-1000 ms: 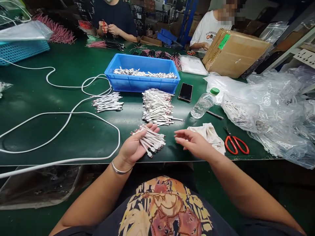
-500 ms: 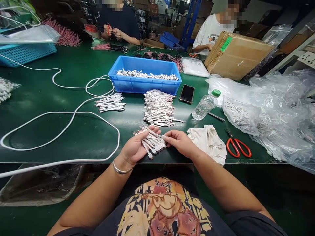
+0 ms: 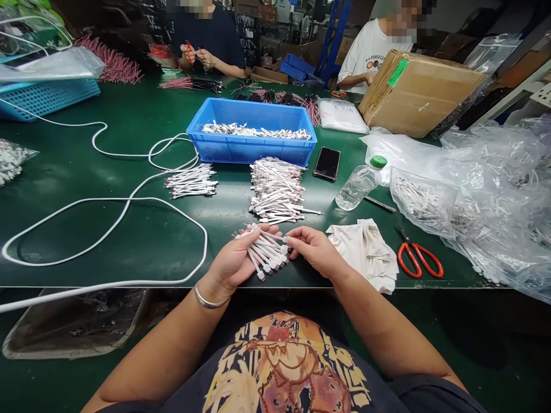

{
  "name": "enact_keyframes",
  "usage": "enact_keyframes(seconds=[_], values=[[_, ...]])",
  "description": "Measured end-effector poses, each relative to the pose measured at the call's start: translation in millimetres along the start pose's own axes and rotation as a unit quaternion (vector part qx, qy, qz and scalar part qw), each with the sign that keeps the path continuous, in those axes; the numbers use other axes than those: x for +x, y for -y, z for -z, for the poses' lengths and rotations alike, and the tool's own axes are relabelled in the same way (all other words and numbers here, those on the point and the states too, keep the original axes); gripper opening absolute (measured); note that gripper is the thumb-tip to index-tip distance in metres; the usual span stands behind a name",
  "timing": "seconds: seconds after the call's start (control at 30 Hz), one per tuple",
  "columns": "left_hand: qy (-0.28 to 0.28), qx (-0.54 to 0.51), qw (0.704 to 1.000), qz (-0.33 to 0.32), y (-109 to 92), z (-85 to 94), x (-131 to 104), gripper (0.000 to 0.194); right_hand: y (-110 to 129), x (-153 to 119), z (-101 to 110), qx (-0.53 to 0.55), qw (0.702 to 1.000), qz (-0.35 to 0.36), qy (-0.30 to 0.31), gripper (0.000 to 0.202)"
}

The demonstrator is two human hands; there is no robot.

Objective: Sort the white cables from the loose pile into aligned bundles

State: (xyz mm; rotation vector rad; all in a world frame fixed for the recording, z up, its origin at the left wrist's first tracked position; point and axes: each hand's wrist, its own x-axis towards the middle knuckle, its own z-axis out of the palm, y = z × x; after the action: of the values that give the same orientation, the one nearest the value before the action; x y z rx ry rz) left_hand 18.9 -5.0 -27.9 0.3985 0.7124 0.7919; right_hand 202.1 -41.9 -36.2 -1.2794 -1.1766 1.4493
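A bundle of short white cables (image 3: 264, 255) lies across the palm of my left hand (image 3: 235, 258), the thumb pressed over it. Their connector ends point down and right; thin reddish wire ends stick out at the upper left. My right hand (image 3: 316, 249) pinches the plug end of one white cable (image 3: 278, 236) between thumb and fingers, at the bundle's right side. Just beyond my hands lies a stacked pile of similar cables (image 3: 278, 189). A smaller pile of cables (image 3: 191, 180) sits to its left.
Behind the piles stands a blue bin (image 3: 253, 149) with white parts. To the right are a phone (image 3: 327, 163), water bottle (image 3: 359, 186), cloth (image 3: 364, 252), red-handled pliers (image 3: 419, 259) and plastic bags (image 3: 486, 201). A long white cord (image 3: 129, 198) loops on the left. Two people sit opposite.
Both hands stay almost in place. The cable pinched in my right hand now stands a little more apart from the bundle. The view has shifted slightly.
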Motion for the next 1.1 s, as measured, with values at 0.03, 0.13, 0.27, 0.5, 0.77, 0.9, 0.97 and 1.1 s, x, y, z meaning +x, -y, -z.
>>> enact_keyframes(seconds=[0.03, 0.13, 0.27, 0.5, 0.77, 0.9, 0.97, 1.1], values=[[-0.001, -0.001, 1.0, -0.001, 0.3, 0.0, 0.3, 0.018, -0.8, -0.3, 0.0, 0.004, 1.0, 0.003, 0.012, 0.032], [0.003, -0.008, 1.0, -0.004, 0.9, 0.3, 1.3, 0.018, -3.9, -1.1, 0.4, -0.026, 0.999, 0.023, 0.029, 0.052], [0.016, -0.014, 1.0, -0.004, 0.7, 0.5, 1.7, 0.018, -9.3, -1.8, 1.5, -0.094, 0.994, 0.052, 0.02, 0.053], [0.003, -0.01, 1.0, 0.002, 1.1, -1.5, 0.3, 0.019, -10.0, -5.4, 1.9, -0.102, 0.992, 0.059, 0.048, 0.047], [0.014, -0.03, 0.999, 0.009, 3.7, 1.1, -2.7, 0.018, -5.0, -12.8, -2.1, -0.134, 0.986, 0.081, 0.059, 0.053], [0.033, -0.046, 0.998, 0.009, 4.5, 3.0, -4.0, 0.017, -10.0, -13.6, -3.9, -0.077, 0.993, 0.055, 0.066, 0.046], [0.043, -0.05, 0.998, 0.008, 5.1, 3.6, -5.5, 0.017, -11.1, -14.5, -4.9, -0.04, 0.996, 0.041, 0.076, 0.045], [0.056, -0.055, 0.997, 0.007, 6.7, 4.5, -8.1, 0.018, -7.3, -16.8, -6.1, 0.008, 0.995, 0.018, 0.101, 0.044]])
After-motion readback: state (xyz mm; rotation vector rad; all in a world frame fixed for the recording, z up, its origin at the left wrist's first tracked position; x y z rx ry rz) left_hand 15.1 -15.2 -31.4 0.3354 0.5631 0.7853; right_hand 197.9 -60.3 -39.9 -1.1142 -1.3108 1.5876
